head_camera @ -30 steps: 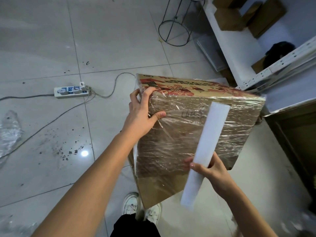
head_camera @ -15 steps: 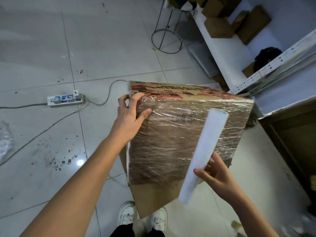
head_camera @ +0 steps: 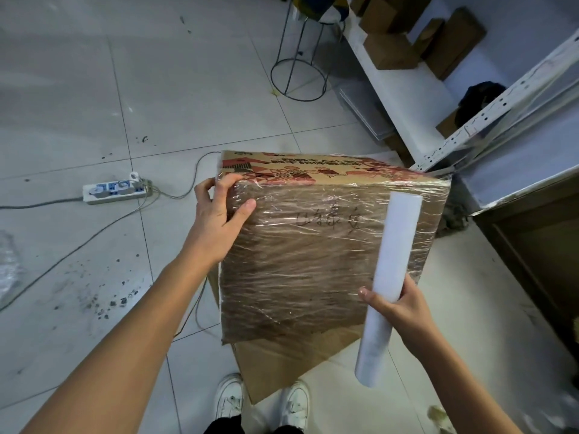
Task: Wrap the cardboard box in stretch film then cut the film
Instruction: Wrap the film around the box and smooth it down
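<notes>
Left hand (head_camera: 219,220) grips film-wrapped cardboard box (head_camera: 313,261); right hand (head_camera: 401,311) holds film roll (head_camera: 391,277).

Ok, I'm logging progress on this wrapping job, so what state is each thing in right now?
cardboard box: tilted up on the floor, film over most of the near face, near bottom strip bare.
stretch film roll: held against the box face, uncut.
left hand: grips the box's top left corner.
right hand: grips the roll low down.
power strip: on the floor, plugs in.

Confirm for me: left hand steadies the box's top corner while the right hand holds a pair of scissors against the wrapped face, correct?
Not quite. The head view shows the right hand holding the white stretch film roll, not scissors. The left hand does grip the cardboard box at its top corner.
</notes>
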The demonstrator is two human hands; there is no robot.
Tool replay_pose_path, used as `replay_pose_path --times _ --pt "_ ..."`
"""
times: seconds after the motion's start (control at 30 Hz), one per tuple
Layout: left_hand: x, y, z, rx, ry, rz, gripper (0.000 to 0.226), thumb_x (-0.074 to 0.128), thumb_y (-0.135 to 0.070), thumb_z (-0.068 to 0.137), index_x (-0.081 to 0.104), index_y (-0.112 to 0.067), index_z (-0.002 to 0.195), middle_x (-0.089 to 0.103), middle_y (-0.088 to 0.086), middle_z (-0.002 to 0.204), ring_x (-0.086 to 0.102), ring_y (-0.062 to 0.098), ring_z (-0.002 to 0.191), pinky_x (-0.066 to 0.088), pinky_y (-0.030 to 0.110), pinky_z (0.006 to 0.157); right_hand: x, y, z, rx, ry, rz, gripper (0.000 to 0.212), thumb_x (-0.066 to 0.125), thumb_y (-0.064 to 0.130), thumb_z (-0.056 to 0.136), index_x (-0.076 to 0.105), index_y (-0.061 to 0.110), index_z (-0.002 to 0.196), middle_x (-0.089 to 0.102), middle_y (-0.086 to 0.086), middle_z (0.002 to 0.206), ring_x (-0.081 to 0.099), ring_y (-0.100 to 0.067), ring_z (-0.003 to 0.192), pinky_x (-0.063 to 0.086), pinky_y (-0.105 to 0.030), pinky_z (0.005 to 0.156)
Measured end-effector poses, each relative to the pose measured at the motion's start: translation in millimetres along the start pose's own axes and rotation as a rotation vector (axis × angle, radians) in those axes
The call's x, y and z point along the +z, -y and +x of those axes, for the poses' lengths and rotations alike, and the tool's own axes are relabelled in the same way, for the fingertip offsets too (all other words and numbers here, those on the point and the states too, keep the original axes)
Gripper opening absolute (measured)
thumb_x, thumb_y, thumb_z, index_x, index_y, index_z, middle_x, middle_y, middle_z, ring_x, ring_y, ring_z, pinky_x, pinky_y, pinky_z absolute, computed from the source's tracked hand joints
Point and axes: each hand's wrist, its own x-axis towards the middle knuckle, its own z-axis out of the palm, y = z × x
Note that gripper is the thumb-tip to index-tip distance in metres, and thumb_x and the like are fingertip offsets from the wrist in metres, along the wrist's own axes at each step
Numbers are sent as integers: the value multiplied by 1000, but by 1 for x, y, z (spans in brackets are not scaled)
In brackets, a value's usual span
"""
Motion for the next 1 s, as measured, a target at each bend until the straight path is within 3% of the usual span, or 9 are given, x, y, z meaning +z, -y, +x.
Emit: replay_pose_path --times 0.1,0.17,0.3,0.37,0.47,0.67,0.77,0.9,1.0 --pt "3 -6 -3 -31 -65 -29 40 48 -38 94 36 -31 132 23 4 137 35 11 113 38 36 96 -3 -2 4 -6 39 36 49 86 21 60 59 5 98 70 -7 83 67 -29 82 56 -43 73" --pt "5 -10 -2 -51 -121 -1 39 47 -39 94 39 -27 130 26 5 137 37 12 111 40 36 93 -6 -5 7 -15 30 42 45 84 18 66 56 13 101 67 -8 86 67 -29 82 56 -45 74" --pt "8 -19 1 -78 -171 12 34 45 -37 96 42 -21 126 32 8 134 42 14 105 41 39 93 -10 -9 15 -43 -89 -6 25 72 18 78 56 16 97 64 -6 87 63 -29 84 52 -38 71" --pt "9 -20 3 -82 -173 33 32 44 -39 97 43 -19 122 33 2 125 45 15 102 40 39 91 -13 -8 19 -74 -160 -42 28 70 20 81 55 9 102 62 -6 87 61 -28 85 47 -32 68" --pt "11 -22 5 -97 -170 -1 28 45 -36 97 45 -17 118 30 -3 116 43 13 100 37 35 93 -20 -6 25 -103 -201 -97 32 71 21 80 51 13 102 61 -7 91 59 -25 83 45 -31 69" --pt "10 -24 10 -118 -170 -71 14 47 -27 97 47 -20 110 32 3 116 40 12 103 36 30 96 -39 -2 43 36 52 87 52 85 29 62 55 10 99 69 -15 84 69 -25 70 56 -40 67" --pt "8 -21 12 -121 -156 -98 8 48 -27 97 46 -27 104 36 9 121 43 18 108 41 37 99 -48 -3 52 55 126 100 52 79 42 57 58 17 98 66 -5 82 64 -18 74 52 -37 68" --pt "7 -23 16 -136 -171 -93 9 48 -25 97 46 -22 104 39 13 124 43 17 108 41 29 90 -54 -4 59 28 186 117 20 74 18 78 61 14 92 66 -7 80 65 -21 75 52 -41 70" --pt "9 -26 21 -164 -182 -105 8 48 -24 97 47 -22 104 40 11 120 43 18 111 36 23 86 -58 -1 61 -51 198 103 33 73 26 75 60 9 101 72 -8 87 70 -24 80 58 -36 70"
